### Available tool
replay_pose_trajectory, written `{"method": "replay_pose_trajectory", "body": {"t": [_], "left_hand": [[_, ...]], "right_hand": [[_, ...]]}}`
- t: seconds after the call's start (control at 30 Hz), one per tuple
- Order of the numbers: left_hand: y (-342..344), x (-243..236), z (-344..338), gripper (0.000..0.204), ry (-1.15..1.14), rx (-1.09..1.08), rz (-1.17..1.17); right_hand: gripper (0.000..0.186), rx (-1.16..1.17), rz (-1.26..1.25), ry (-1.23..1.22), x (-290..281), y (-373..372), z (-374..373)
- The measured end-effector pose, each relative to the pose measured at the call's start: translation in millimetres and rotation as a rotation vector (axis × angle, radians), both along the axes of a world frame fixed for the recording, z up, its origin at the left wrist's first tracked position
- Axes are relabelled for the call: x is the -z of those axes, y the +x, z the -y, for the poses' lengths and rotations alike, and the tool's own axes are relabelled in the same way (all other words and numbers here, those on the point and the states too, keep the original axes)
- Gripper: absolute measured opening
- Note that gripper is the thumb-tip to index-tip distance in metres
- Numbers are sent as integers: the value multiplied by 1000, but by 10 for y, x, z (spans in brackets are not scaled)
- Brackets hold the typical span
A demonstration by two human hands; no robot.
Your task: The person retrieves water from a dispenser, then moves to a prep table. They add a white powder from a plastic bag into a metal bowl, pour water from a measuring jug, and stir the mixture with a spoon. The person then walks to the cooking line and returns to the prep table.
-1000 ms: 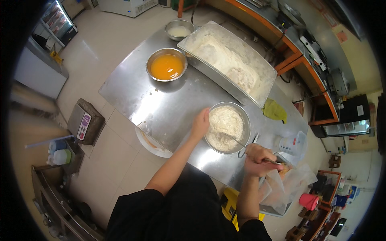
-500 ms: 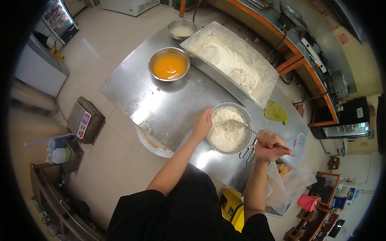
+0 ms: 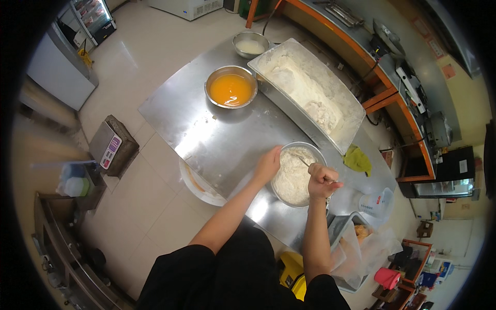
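Observation:
My left hand [image 3: 268, 164] is closed on the left rim of a round metal bowl [image 3: 276, 192], which stands on the steel table. Inside the bowl lies a pale, crumbly flour mixture [image 3: 289, 178]. In my right fist [image 3: 322, 182] is the handle of a thin metal utensil [image 3: 304, 160]. Its lower end rests in the mixture near the bowl's far side; the exact shape of that end is hard to make out. My right hand and wrist cover the bowl's right edge.
Beyond the bowl stands a deep metal tray [image 3: 289, 101] of flour. Left of it are a bowl of orange liquid [image 3: 231, 91] and a bowl of whitish liquid [image 3: 250, 46]. A green cloth [image 3: 357, 160], a clear plastic jug [image 3: 377, 205] and a bagged bin [image 3: 356, 253] lie to the right.
My right hand has moved left, over the bowl's right edge, and the utensil's end has shifted to the far side of the mixture. My left hand stays on the rim. The view has shifted slightly.

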State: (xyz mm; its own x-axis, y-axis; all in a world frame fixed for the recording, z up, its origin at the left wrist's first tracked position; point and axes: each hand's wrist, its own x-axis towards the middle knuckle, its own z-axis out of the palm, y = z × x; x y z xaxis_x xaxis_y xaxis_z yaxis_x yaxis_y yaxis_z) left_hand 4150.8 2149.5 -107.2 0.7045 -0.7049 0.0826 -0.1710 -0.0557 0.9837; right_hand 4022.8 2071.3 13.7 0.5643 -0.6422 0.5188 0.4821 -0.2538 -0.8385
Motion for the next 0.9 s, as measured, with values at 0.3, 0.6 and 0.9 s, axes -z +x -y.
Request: {"method": "replay_pose_trajectory", "body": {"t": [0.3,0.6,0.9], "left_hand": [[362,48,466,34,86,350,-3],[356,80,735,34,117,424,17],[27,80,192,38,-23,101,-380]], "right_hand": [[79,-273,-45,21,-412,-403,-214],[78,-90,-81,-4,-454,-528,-164],[80,-100,-202,-154,-504,-460,-199]]}}
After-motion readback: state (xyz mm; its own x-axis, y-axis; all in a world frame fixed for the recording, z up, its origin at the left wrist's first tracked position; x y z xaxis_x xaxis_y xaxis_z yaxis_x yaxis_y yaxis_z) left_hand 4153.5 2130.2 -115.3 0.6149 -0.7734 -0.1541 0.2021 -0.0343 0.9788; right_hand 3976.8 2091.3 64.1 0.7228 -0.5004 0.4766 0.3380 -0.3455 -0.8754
